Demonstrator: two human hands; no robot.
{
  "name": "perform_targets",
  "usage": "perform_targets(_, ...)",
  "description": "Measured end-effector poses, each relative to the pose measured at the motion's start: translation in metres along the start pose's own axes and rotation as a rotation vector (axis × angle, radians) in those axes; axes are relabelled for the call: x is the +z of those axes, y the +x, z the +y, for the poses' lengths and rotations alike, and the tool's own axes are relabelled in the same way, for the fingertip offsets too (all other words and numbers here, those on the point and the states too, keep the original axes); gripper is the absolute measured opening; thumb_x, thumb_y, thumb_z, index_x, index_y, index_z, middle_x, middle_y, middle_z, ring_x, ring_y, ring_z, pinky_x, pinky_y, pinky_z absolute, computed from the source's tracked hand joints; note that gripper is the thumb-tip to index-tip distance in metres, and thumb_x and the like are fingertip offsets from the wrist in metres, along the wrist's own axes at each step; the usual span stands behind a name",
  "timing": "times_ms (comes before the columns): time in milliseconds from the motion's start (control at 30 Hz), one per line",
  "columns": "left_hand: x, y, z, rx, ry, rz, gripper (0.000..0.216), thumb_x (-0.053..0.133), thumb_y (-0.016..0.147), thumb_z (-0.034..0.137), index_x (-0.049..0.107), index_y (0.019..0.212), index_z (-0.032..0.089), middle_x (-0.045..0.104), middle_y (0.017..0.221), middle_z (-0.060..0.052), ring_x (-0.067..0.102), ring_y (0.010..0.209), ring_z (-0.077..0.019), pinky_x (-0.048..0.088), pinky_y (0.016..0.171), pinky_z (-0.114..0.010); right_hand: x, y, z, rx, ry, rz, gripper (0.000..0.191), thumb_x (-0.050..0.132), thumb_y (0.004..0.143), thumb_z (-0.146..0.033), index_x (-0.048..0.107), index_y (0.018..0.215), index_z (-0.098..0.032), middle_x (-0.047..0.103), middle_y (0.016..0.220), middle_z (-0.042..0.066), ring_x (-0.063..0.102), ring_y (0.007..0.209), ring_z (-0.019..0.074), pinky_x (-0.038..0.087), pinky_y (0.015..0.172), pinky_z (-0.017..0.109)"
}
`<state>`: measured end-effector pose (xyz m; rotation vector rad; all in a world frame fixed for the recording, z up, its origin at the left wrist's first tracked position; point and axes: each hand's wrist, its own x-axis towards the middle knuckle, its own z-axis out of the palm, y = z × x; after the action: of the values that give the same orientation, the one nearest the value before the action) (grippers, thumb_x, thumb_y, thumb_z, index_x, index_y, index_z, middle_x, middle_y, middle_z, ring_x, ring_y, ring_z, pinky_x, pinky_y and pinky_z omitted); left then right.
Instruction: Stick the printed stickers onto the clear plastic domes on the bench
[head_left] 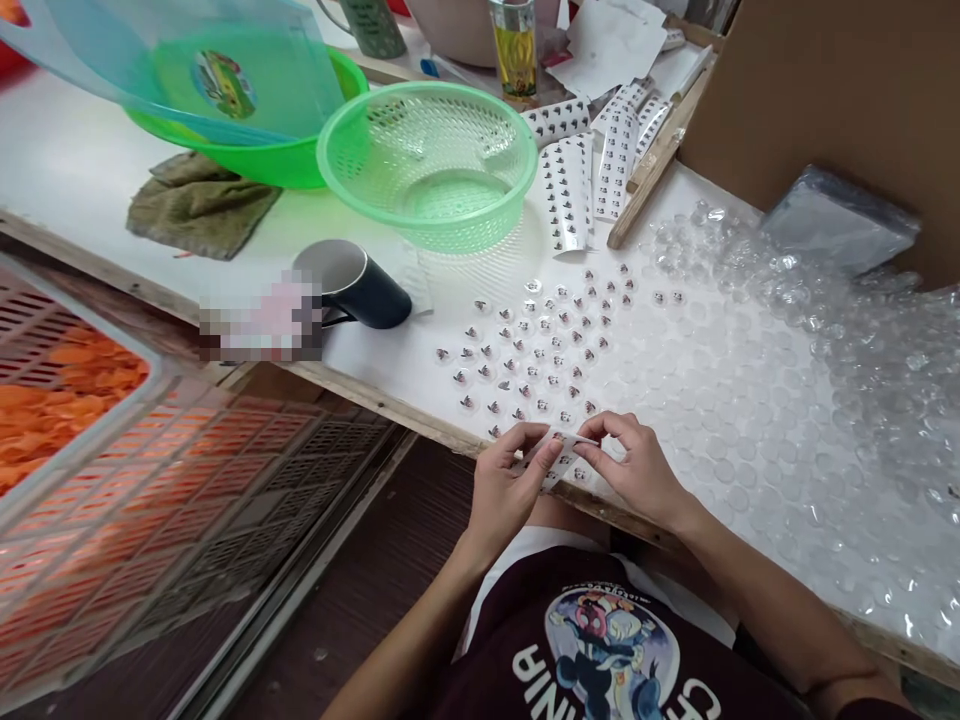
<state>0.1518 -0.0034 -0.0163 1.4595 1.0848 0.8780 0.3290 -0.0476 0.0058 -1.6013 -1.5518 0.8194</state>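
Note:
My left hand [504,480] and my right hand [639,468] meet at the near edge of the white table [90,160]. Both pinch a small white sticker strip [564,452] printed with tiny pictures, fingers closed on it. Just beyond my hands lie several clear round domes with stickers [540,345] in rows. To the right spreads a layer of plain clear domes [750,400], heaped higher at the far right [862,330].
A green mesh basket [427,160] and a black mug [352,285] stand behind the domes. More sticker strips [592,165] lie by a wooden stick [656,160]. A green basin [247,150], a cloth [199,205], a cardboard box [825,90] and an orange-filled crate [67,400] surround the area.

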Motion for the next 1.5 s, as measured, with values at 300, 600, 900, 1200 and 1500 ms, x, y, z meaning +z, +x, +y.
perform_targets(300, 0.007, 0.004, -0.003, -0.022, -0.033, 0.02, 0.024, 0.065, 0.09, 0.033, 0.065, 0.073, 0.017, 0.057, 0.064, 0.002, 0.047, 0.06, -0.0114, 0.037, 0.058, -0.023, 0.002, -0.003, 0.004, -0.083, -0.121, 0.092, 0.008, 0.063, 0.096, -0.021, 0.07, 0.1, -0.024, 0.077, 0.093, 0.001, 0.069, 0.084, 0.0196, 0.043, 0.082, 0.036)
perform_targets(600, 0.007, 0.003, -0.005, 0.013, -0.023, 0.03, 0.028, 0.067, 0.089, 0.032, 0.061, 0.067, 0.016, 0.051, 0.059, 0.004, 0.042, 0.056, -0.0099, 0.033, 0.055, -0.022, -0.001, 0.005, -0.002, -0.055, 0.029, 0.261, 0.012, 0.066, 0.091, -0.023, 0.068, 0.102, -0.027, 0.066, 0.094, 0.003, 0.061, 0.091, 0.0199, 0.046, 0.083, 0.037)
perform_targets(900, 0.0, -0.002, -0.005, 0.025, 0.009, 0.0, 0.026, 0.064, 0.092, 0.031, 0.06, 0.07, 0.017, 0.051, 0.062, 0.004, 0.042, 0.058, -0.0103, 0.034, 0.056, -0.023, -0.018, 0.038, -0.008, 0.07, 0.414, 0.184, 0.035, 0.068, 0.086, -0.025, 0.047, 0.114, -0.029, 0.064, 0.086, -0.003, 0.064, 0.083, 0.017, 0.05, 0.081, 0.037)
perform_targets(1200, -0.007, 0.0, -0.014, 0.004, 0.029, -0.003, 0.03, 0.062, 0.091, 0.035, 0.057, 0.067, 0.018, 0.05, 0.061, 0.003, 0.042, 0.058, -0.0112, 0.035, 0.057, -0.023, -0.094, 0.141, 0.111, 0.196, 0.042, 0.448, 0.044, 0.067, 0.074, -0.022, 0.04, 0.109, -0.028, 0.061, 0.085, -0.004, 0.065, 0.079, 0.0173, 0.052, 0.081, 0.039)
perform_targets(1500, -0.009, 0.0, -0.014, 0.006, 0.027, -0.001, 0.03, 0.062, 0.092, 0.034, 0.056, 0.067, 0.018, 0.052, 0.062, 0.002, 0.043, 0.058, -0.0114, 0.035, 0.057, -0.023, -0.078, 0.154, 0.115, 0.206, -0.426, 0.349, 0.044, 0.055, 0.074, -0.012, 0.046, 0.116, -0.022, 0.063, 0.087, 0.001, 0.061, 0.078, 0.0182, 0.046, 0.086, 0.041)
